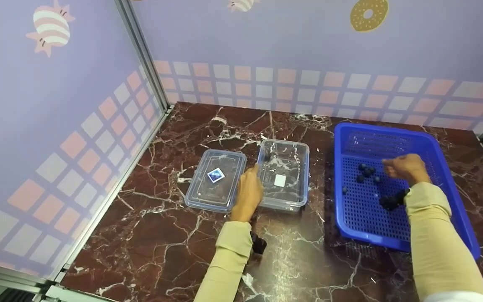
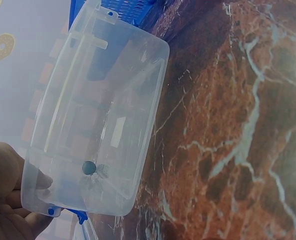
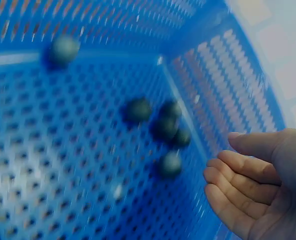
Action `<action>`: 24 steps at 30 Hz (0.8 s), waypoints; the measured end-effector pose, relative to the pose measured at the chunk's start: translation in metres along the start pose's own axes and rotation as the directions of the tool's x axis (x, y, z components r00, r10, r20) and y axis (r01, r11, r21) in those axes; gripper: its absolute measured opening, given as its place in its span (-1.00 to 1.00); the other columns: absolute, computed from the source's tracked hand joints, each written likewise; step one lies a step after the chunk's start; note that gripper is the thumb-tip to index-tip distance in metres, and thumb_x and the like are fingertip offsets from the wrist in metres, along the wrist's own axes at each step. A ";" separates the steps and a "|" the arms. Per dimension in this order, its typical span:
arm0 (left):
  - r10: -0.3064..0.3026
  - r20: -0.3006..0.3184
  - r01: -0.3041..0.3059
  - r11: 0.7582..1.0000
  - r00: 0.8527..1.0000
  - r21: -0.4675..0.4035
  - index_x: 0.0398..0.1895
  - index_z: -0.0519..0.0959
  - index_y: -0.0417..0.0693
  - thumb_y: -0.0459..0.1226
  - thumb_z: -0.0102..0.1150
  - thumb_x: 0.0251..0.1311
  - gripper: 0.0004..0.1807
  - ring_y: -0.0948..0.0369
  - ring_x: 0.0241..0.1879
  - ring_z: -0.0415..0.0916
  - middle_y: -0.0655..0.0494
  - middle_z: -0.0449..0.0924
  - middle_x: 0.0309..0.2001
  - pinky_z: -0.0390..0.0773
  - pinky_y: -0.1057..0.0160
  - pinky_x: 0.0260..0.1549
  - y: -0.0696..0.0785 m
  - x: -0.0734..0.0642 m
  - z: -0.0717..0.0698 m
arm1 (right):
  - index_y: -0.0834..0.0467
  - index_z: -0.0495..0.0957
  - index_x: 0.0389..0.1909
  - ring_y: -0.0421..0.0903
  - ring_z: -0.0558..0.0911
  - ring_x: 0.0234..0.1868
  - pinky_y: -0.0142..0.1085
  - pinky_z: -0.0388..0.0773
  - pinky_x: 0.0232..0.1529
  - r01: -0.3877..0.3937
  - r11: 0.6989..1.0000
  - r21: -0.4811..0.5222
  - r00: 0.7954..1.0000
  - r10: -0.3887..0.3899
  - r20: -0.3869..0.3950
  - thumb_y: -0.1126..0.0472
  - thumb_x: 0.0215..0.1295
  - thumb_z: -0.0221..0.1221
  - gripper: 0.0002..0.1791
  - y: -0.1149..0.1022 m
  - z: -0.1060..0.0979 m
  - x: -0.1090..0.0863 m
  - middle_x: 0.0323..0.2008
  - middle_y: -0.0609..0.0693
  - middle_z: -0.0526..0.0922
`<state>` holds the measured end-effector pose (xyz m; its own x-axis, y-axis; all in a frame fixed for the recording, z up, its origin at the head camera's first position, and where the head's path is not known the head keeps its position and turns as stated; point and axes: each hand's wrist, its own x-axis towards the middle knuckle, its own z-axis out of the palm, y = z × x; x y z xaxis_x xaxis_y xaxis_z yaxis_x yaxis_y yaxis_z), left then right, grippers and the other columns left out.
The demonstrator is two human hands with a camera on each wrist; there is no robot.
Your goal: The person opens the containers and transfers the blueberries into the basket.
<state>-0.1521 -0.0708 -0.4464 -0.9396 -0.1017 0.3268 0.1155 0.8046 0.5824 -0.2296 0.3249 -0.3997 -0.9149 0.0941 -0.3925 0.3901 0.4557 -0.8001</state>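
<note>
A clear plastic container (image 1: 282, 201) stands uncovered on the marbled table, with one small dark round berry (image 2: 89, 167), like a blueberry, inside. My left hand (image 1: 249, 191) holds its left wall; in the left wrist view the thumb laps over the rim and the fingers stay outside. Just left of that hand lies the container's clear lid (image 1: 208, 193). My right hand (image 1: 407, 167) is over the blue basket (image 1: 340, 201), fingers loosely bent and nothing in them. Several blueberries (image 3: 165, 127) are scattered on the basket's perforated floor near those fingers.
The marbled table (image 1: 141, 235) carries all these things. Patterned panels (image 1: 266, 84) close it in at the back and left, with a metal post (image 1: 141, 50) at the corner. A black device (image 1: 258, 243) sits on my left wrist.
</note>
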 end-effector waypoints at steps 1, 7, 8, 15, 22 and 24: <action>-0.001 0.001 0.001 1.000 1.000 0.001 0.17 0.48 -0.34 -0.53 -0.01 0.13 -0.53 -0.12 -0.02 0.59 -0.19 0.63 -0.04 0.57 0.03 -0.01 0.000 0.000 0.000 | 0.43 0.41 0.03 -0.41 0.60 -0.55 -0.48 0.64 -0.35 0.024 1.000 0.004 1.000 -0.024 -0.012 0.17 0.32 0.13 -0.58 -0.005 0.003 0.000 -0.66 -0.27 0.61; -0.007 0.002 0.008 1.000 1.000 -0.009 0.16 0.49 -0.32 -0.53 -0.01 0.13 -0.54 -0.09 -0.02 0.60 -0.18 0.63 -0.01 0.58 0.06 -0.02 0.001 0.000 -0.001 | 0.56 0.31 0.19 -0.47 0.59 -0.56 -0.56 0.60 -0.40 0.159 0.987 -0.003 0.986 -0.159 -0.039 0.18 0.35 0.11 -0.42 -0.039 0.024 0.001 -0.72 -0.40 0.56; -0.004 -0.001 0.004 1.000 1.000 -0.007 0.15 0.50 -0.32 -0.54 -0.01 0.12 -0.54 -0.09 -0.03 0.60 -0.17 0.63 -0.02 0.59 0.06 -0.03 0.001 0.000 -0.001 | 0.57 0.31 0.18 -0.48 0.59 -0.57 -0.57 0.59 -0.41 0.179 0.984 -0.004 0.983 -0.179 -0.042 0.19 0.35 0.11 -0.42 -0.044 0.028 0.001 -0.73 -0.41 0.55; -0.011 -0.008 0.011 1.000 1.000 0.009 0.13 0.51 -0.29 -0.53 -0.01 0.12 -0.55 -0.09 -0.07 0.62 -0.15 0.65 -0.06 0.60 0.05 -0.07 0.002 0.000 -0.002 | 0.54 0.40 0.12 -0.47 0.59 -0.57 -0.59 0.58 -0.45 0.273 0.962 0.003 0.961 -0.273 -0.041 0.20 0.33 0.13 -0.49 -0.078 0.054 -0.002 -0.68 -0.38 0.58; -0.033 0.002 0.033 0.999 0.999 0.007 0.14 0.51 -0.26 -0.52 0.00 0.13 -0.55 -0.08 -0.05 0.61 -0.13 0.64 -0.05 0.59 0.05 -0.04 0.002 0.000 -0.001 | 0.52 0.45 0.08 -0.45 0.60 -0.53 -0.57 0.60 -0.37 0.344 0.939 0.018 0.939 -0.344 0.022 0.25 0.35 0.09 -0.57 -0.104 0.090 -0.008 -0.58 -0.32 0.61; -0.041 0.009 0.041 0.999 0.999 0.003 0.15 0.51 -0.25 -0.52 0.00 0.14 -0.55 -0.08 -0.03 0.60 -0.13 0.64 -0.04 0.58 0.05 -0.02 0.002 0.000 -0.001 | 0.52 0.46 0.07 -0.46 0.59 -0.52 -0.57 0.59 -0.36 0.353 0.935 0.026 0.934 -0.354 0.044 0.26 0.35 0.08 -0.59 -0.108 0.103 -0.008 -0.57 -0.33 0.60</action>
<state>-0.1520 -0.0694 -0.4442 -0.9465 -0.1290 0.2958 0.0762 0.8014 0.5933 -0.2540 0.1841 -0.3565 -0.9883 -0.1121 -0.1035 0.0446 0.4367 -0.8985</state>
